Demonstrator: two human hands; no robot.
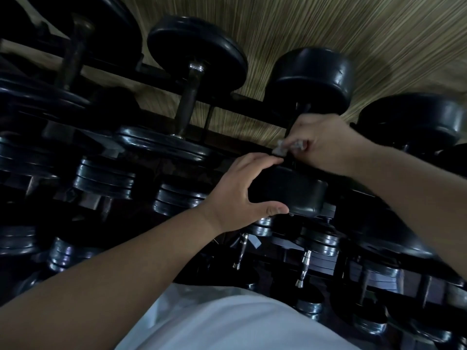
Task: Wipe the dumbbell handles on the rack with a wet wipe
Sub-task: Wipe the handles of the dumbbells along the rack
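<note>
Black dumbbell head (290, 190) gripped by left hand (235, 195); right hand (326, 142) clutches wipe (280, 149) on handle (299, 111).

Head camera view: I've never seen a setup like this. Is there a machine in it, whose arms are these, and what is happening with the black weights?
There is no machine here. A person wears one wide-angle camera on the head, looking forward and down, so you see their own two arms and a bit of their white shirt at the bottom.

In front of them is a dark rack loaded with black dumbbells on several levels. The picture is dim and slightly blurred.

The left hand cups the near end of one dumbbell, fingers above and thumb below. The right hand pinches a crumpled wet wipe against that dumbbell's handle, which is mostly hidden under the hand. The neighbouring dumbbell to the left lies untouched.
</note>
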